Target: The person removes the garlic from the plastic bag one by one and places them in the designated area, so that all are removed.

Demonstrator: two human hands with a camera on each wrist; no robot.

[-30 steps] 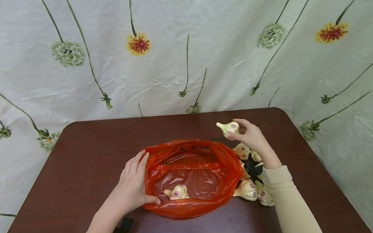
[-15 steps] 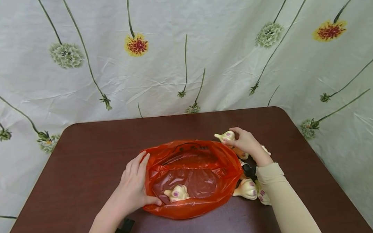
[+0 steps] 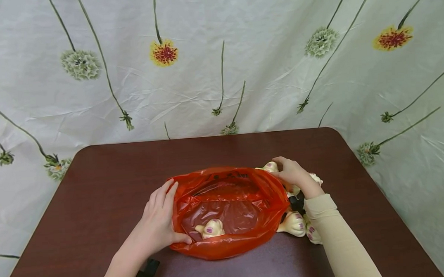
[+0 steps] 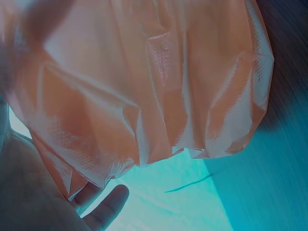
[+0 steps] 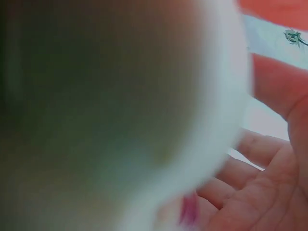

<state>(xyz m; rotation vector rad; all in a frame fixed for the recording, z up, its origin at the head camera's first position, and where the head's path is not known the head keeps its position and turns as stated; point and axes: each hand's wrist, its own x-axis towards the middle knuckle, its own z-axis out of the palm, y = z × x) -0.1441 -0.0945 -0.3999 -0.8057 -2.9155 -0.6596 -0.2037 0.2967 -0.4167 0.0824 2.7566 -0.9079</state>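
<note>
A red plastic bag sits on the table with its mouth spread upward. One garlic bulb lies inside near its front. My left hand holds the bag's left rim, thumb at the front and fingertips further back; the left wrist view shows the crinkled bag wall beside that hand. Beyond the bag's back right rim, my right hand grips another garlic bulb, partly hidden by the rim and fingers. In the right wrist view, a large blurred shape covers much of the right hand.
Several garlic bulbs lie along the bag's right side, partly under the right forearm. Black wrist devices show below both wrists. The dark brown table ends at a pale flowered cloth behind.
My right hand has come down with its garlic bulb, from above the table to low behind the bag's back right rim. My left hand stays on the bag.
</note>
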